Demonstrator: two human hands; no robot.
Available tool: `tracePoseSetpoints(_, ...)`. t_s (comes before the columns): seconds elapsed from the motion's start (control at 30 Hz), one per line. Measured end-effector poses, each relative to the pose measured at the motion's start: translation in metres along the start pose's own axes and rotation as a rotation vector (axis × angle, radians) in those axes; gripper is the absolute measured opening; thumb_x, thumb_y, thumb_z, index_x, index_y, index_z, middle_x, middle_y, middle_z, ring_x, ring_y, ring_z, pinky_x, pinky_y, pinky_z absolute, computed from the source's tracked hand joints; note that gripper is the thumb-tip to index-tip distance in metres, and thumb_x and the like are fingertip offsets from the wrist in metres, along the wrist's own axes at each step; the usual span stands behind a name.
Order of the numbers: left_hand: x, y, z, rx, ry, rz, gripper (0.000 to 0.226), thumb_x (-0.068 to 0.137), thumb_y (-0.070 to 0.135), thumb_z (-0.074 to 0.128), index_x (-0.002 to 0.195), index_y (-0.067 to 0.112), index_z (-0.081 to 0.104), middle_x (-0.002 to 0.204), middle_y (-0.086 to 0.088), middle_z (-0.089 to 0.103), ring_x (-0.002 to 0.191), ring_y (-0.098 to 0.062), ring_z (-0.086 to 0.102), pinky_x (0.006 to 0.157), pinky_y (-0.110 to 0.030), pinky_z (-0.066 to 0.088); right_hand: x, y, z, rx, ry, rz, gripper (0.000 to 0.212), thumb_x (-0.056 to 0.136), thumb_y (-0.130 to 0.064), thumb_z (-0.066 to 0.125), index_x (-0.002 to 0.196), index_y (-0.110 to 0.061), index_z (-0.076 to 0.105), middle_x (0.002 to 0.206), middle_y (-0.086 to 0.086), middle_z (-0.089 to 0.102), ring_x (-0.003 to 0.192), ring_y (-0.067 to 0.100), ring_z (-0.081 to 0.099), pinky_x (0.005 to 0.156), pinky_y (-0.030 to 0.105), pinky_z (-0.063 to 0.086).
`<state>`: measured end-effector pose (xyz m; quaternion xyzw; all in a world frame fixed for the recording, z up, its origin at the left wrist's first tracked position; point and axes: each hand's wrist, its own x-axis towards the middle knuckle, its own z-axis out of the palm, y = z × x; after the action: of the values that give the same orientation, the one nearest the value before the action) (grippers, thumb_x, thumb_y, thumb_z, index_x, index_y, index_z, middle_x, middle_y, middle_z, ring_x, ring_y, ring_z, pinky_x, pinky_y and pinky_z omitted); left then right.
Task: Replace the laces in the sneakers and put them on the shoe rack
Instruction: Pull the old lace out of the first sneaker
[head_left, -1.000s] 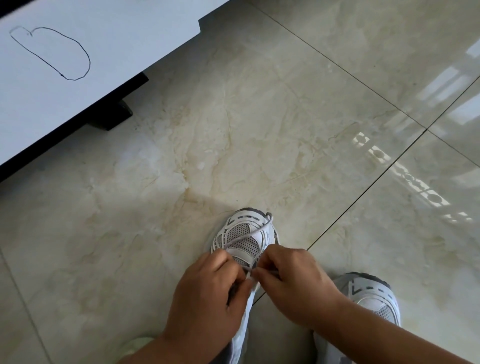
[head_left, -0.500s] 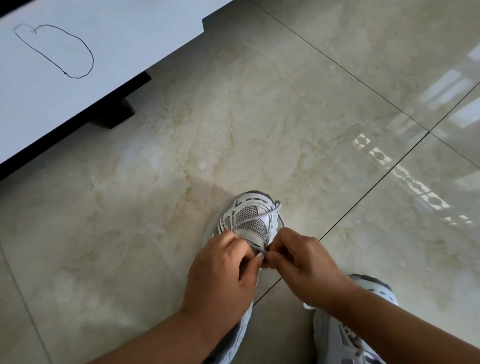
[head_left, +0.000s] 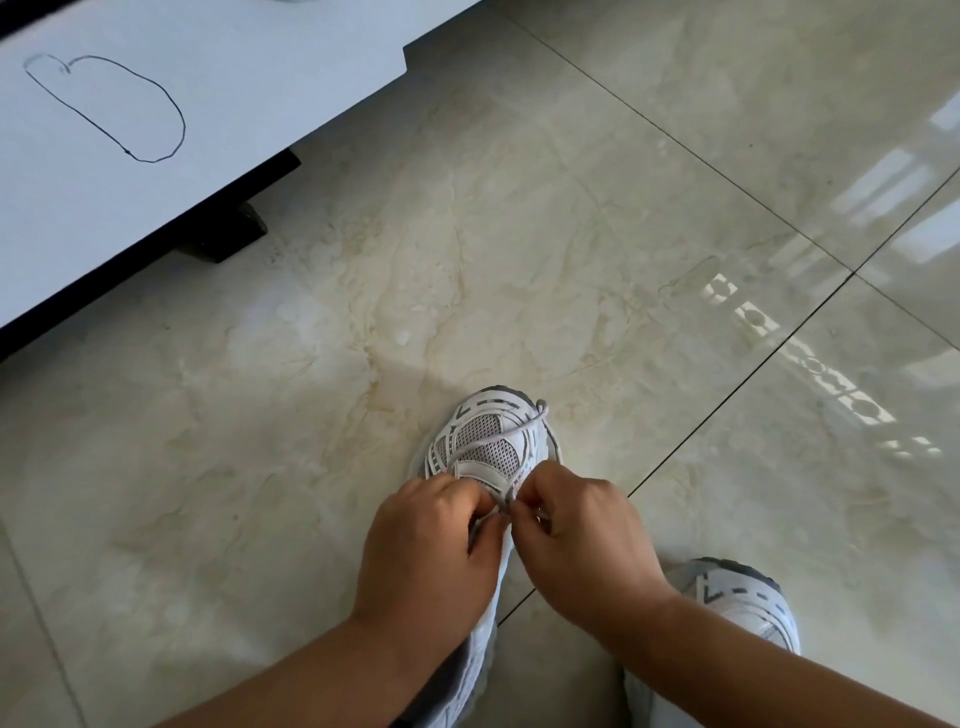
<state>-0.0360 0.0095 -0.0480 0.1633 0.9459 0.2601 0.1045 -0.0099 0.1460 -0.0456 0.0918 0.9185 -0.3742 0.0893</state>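
A white and grey mesh sneaker (head_left: 488, 441) stands on the tiled floor, toe pointing away from me. A grey lace (head_left: 511, 431) runs across its toe box and down between my hands. My left hand (head_left: 431, 551) and my right hand (head_left: 582, 540) meet over the sneaker's lacing area, and each pinches the lace with its fingertips. The eyelets are hidden under my fingers. A second matching sneaker (head_left: 743, 608) sits at the lower right, partly covered by my right forearm.
A low white cabinet (head_left: 218, 83) with a black base and a dark foot (head_left: 228, 239) fills the upper left; a shoe-shaped outline (head_left: 109, 109) is drawn on its top. Glossy beige marble tiles (head_left: 571, 234) with dark grout lines cover the rest.
Both hands stay pinched on the lace over the sneaker. The sneaker's toe has shifted slightly forward in view and the lace loop over the toe box has changed shape.
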Motion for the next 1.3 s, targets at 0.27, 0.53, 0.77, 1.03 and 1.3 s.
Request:
tracePoseSetpoints(0.27,0.002,-0.008,-0.008,-0.115,0.034,-0.02,0.025,0.08,0.046,0.051,0.068,0.024,0.057,0.069,0.013,0.049,0.061,-0.005,0.05,0.051,-0.013,0.036,-0.016,0.011,-0.003,0.059,0.173,0.109,0.016,0.078,-0.024,0.061,0.064,-0.02,0.055,0.052,-0.01,0.048,0.047,0.014,0.045,0.046,0.032,0.038)
tracePoseSetpoints(0.53,0.02,-0.031,-0.01,-0.188,0.061,-0.265,0.01,0.079,0.02,0.071,0.079,0.022,0.061,0.082,0.007,0.056,0.067,-0.002,0.052,0.057,-0.005,0.036,-0.006,-0.001,0.0,-0.033,-0.018,-0.298,0.031,0.078,-0.026,0.047,0.104,-0.033,0.061,0.08,-0.005,0.055,0.073,0.018,0.055,0.06,0.034,0.047)
tracePoseSetpoints(0.77,0.027,-0.04,-0.015,-0.1,0.047,-0.094,0.012,0.084,0.016,0.063,0.074,0.012,0.058,0.071,0.004,0.055,0.062,-0.006,0.051,0.053,-0.013,0.035,-0.001,0.002,-0.004,-0.258,-0.061,-0.385,0.009,0.065,-0.029,0.049,0.07,-0.025,0.055,0.063,-0.009,0.05,0.059,0.016,0.051,0.058,0.029,0.037)
tracePoseSetpoints(1.03,0.046,-0.079,-0.028,0.03,0.161,-0.129,0.008,0.087,0.012,0.061,0.083,0.005,0.058,0.073,-0.01,0.062,0.06,-0.029,0.058,0.055,-0.037,0.048,-0.008,0.005,0.0,-0.286,-0.047,-0.405,0.009,0.061,-0.028,0.051,0.059,-0.021,0.046,0.06,-0.008,0.047,0.055,0.016,0.047,0.055,0.028,0.035)
tracePoseSetpoints(1.3,0.019,-0.055,-0.02,-0.158,-0.121,0.282,0.029,0.089,0.027,0.049,0.105,0.014,0.069,0.1,0.005,0.064,0.086,-0.004,0.061,0.077,-0.016,0.048,-0.011,0.009,0.002,-0.242,-0.049,-0.399,0.008,0.062,-0.028,0.052,0.063,-0.021,0.048,0.062,-0.006,0.049,0.058,0.019,0.05,0.054,0.03,0.041)
